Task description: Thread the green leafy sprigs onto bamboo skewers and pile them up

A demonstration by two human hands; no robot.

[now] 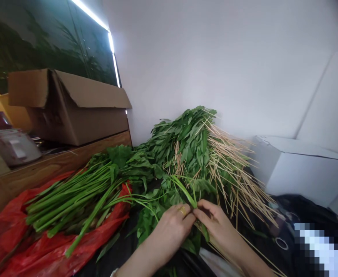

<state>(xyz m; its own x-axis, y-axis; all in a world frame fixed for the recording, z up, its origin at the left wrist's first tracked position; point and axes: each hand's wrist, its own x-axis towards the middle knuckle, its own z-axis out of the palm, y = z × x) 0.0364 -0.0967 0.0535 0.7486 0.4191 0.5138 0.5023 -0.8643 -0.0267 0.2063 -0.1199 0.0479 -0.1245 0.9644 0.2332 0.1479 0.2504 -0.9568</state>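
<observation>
My left hand [176, 221], with a gold ring on one finger, is closed around a thick green leafy stalk [186, 190] at the lower middle. Against it, my right hand [212, 219] pinches the same stalk, whose lower end sticks out below the fingers. The fingertips of both hands nearly touch. Whether a thin stick lies in the grip as well, I cannot tell. Loose green leaves [148, 221] lie under and behind the hands. Just beyond them rises a heap of leaves [186, 130] with many thin pale sticks [241, 177] poking out to the right.
At left, a red plastic bag [96, 238] holds a bundle of green stalks [67, 200]. Behind it, an open cardboard box [96, 119] and a whitish container [15, 148] stand on a wooden surface [99, 148]. A white box [307, 169] stands right, beside black plastic [302, 207].
</observation>
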